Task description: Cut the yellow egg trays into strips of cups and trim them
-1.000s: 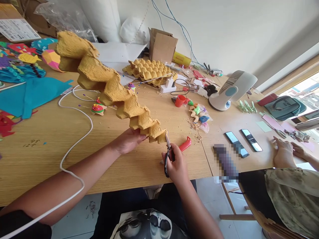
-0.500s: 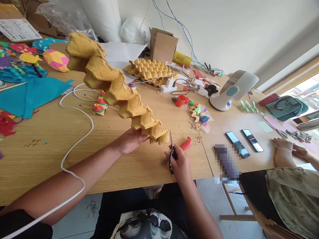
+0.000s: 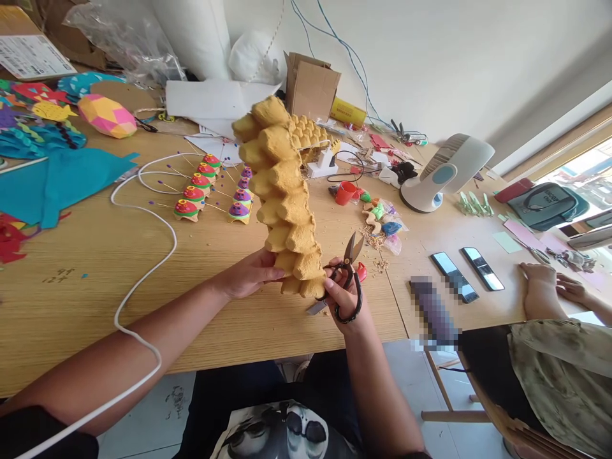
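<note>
The yellow egg-carton strip (image 3: 280, 207) has swung from a long slant to nearly upright above the desk (image 3: 71, 312), uncovering more of the painted carton figures (image 3: 191, 194) behind it. The scissors (image 3: 352, 247) have tipped away from its lower end, blades slightly parted. The left hand (image 3: 255, 274) grips the strip's lower left side; the right hand (image 3: 348, 306) is closed around the scissors' handles, its thumb at the strip's lower right corner. The strip's cups turn their rounded outsides toward the camera. Farther back lie more egg trays (image 3: 315, 132), partly hidden by it. Beside a red cup (image 3: 345, 193), whose contents I cannot make out, small plastic bags (image 3: 393, 229) hold coloured lumps, blue among them. A cardboard box (image 3: 313, 89) stands against the wall, its inside hidden.
</note>
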Demonstrator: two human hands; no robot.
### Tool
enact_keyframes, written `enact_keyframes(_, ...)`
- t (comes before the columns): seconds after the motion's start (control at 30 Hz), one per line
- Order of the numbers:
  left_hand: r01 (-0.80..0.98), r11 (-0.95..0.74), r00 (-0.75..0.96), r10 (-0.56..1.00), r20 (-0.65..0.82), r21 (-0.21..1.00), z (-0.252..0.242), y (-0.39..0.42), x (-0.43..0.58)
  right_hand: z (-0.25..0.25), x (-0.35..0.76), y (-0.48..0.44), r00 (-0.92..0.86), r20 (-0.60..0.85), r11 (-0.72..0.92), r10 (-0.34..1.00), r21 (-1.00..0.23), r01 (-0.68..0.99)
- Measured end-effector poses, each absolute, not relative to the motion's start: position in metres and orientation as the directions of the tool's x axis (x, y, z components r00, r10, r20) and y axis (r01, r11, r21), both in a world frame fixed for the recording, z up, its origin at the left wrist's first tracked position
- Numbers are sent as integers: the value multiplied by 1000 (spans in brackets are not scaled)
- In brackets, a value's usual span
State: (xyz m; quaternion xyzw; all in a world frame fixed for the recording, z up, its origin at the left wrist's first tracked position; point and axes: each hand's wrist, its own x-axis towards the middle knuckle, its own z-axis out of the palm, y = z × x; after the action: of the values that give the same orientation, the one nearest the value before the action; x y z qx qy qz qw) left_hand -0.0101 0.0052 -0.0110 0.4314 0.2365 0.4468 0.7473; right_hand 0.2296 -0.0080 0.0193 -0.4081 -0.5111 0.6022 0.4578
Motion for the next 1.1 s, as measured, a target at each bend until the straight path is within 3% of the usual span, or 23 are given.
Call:
enact_keyframes(0.23, -458, 254, 535, 844, 36, 852, -7, 3, -11, 15, 239, -7, -144, 82, 68, 986, -993, -96)
enact_keyframes(0.37, -473, 214, 499, 864, 60, 854, -7, 3, -10, 18, 253, -19, -237, 136, 165, 962, -980, 109)
enact_keyframes(0.5, -476, 209, 464, 885, 42, 854, -9, 4, -10, 22, 261, -33, -318, 206, 340, 925, -822, 456)
enact_keyframes(0.6, -465, 213, 467, 883, 34, 860, -11, 4, -11, 26, 260, -39, -359, 296, 461, 885, -659, 594)
enact_keyframes(0.73, -466, 225, 477, 879, 28, 856, -11, 4, -12, 27, 257, -41, -382, 336, 509, 861, -562, 652)
enact_keyframes(1.1, -455, 255, 489, 872, 0, 853, -9, 3, -12, 20, 254, -40, -342, 412, 520, 844, -478, 708)
